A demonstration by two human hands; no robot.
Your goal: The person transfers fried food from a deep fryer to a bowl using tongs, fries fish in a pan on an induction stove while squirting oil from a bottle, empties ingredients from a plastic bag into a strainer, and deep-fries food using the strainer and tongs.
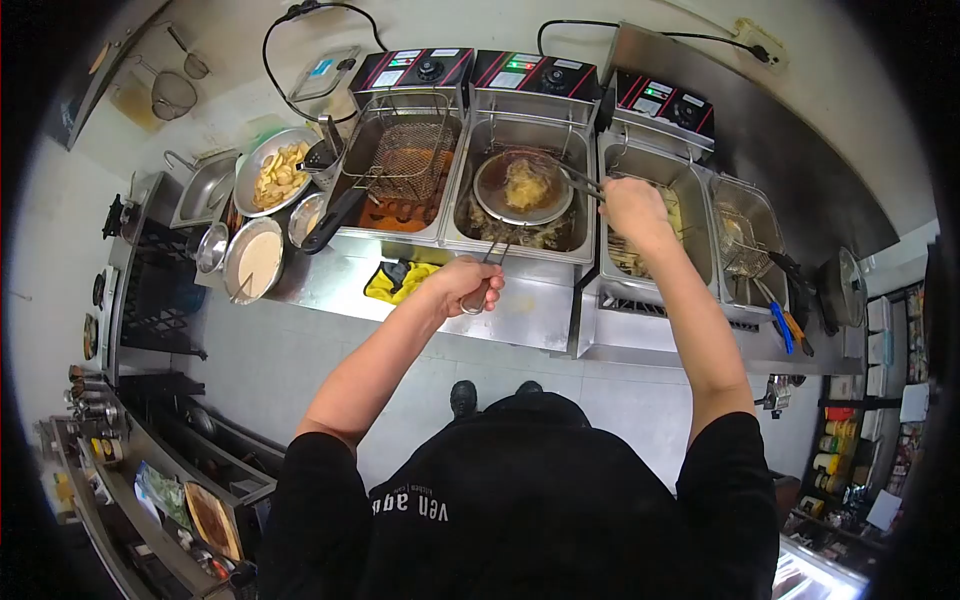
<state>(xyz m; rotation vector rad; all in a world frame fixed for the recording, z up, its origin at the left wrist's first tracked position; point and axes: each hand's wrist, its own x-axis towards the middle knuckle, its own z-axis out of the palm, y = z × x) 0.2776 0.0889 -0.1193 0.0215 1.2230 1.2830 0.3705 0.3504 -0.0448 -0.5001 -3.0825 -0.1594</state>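
Note:
Over the middle fryer point(461, 235), a round metal strainer point(497, 209) holds a clump of golden fried food point(526, 187). My left hand point(470, 284) is closed around a metal handle that points up toward the fryer. My right hand point(634, 212) grips a thin metal utensil point(583, 181) whose far end reaches the strainer; its tip is hard to make out. Dark oil with bits of food surrounds the strainer. Which tool the left handle belongs to is partly unclear, though it lines up with the strainer.
A wire basket point(410, 160) rests on the left fryer, its black handle point(335, 220) jutting forward. Bowls of sliced food point(279, 176) and batter point(256, 262) stand at the left. More fryers point(700, 262) are at the right, with blue-handled tongs point(781, 328). A yellow-black cloth point(404, 281) lies in front.

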